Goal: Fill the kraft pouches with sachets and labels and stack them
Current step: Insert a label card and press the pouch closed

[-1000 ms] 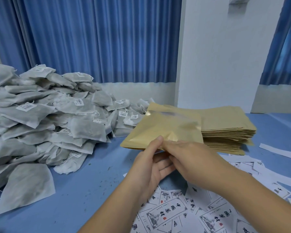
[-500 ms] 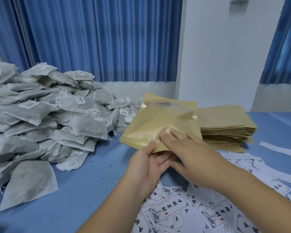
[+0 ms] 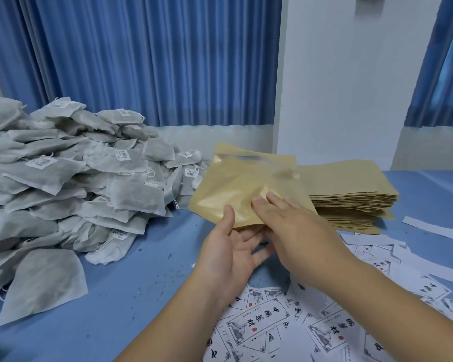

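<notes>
– So, where is the paper bag (image 3: 236, 189)?
– Up in the air, over the blue table (image 3: 131, 291). The left hand (image 3: 230, 254) pinches its near edge, thumb on top, the other fingers under it.
– And the right hand (image 3: 296, 231)?
– It lies flat on the bag, just right of the left thumb. Its fingers (image 3: 277, 202) are straight and close together, and they press on the paper.
– What is past the right hand?
– A neat stack of bags (image 3: 351, 186), lying on the table just behind the fingertips.
– And out to the left of the left hand?
– A big heap of gray packets (image 3: 63, 178) with little white tags.
– What is under the wrists?
– Lots of white labels (image 3: 259, 327) with black writing, spread on the table.
</notes>
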Action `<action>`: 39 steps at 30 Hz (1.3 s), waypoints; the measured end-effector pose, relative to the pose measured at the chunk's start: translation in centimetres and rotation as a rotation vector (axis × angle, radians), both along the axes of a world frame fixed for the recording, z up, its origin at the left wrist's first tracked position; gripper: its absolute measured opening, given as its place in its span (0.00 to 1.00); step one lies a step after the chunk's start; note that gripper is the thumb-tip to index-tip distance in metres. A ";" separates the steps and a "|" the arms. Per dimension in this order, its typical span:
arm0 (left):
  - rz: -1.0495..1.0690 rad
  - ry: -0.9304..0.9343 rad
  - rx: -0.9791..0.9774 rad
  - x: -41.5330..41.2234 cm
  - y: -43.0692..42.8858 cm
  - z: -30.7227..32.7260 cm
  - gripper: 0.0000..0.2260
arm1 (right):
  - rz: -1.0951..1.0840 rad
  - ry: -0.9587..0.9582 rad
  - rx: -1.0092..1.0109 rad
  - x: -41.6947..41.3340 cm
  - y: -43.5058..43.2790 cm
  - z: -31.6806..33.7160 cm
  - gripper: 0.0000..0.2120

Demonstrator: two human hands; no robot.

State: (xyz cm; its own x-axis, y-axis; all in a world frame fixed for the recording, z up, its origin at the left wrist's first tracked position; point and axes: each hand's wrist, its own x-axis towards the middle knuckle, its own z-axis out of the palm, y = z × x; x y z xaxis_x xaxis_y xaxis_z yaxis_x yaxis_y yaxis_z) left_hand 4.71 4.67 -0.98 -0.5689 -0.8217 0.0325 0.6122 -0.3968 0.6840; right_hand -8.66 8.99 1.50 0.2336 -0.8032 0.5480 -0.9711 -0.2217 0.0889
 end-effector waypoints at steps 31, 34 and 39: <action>0.865 -1.455 -2.093 0.4 -2.7 1.4 0.14 | 0.025 0.032 0.183 -6.0 0.6 2.6 0.09; 0.776 -1.526 -2.076 1.1 -2.5 1.3 0.16 | 0.026 0.051 0.231 -5.1 0.5 2.1 0.10; 0.918 -1.458 -2.028 2.8 -2.2 1.9 0.16 | -0.016 0.173 0.084 -2.4 1.1 2.5 0.09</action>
State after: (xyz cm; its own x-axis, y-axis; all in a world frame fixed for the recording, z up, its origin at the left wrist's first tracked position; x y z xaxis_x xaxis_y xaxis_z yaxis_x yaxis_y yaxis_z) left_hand 7.53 2.43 0.88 -0.6598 -0.2760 0.6989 -0.6338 0.7041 -0.3203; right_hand -11.04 10.12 3.98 0.3051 -0.8489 0.4317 -0.9464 -0.2198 0.2366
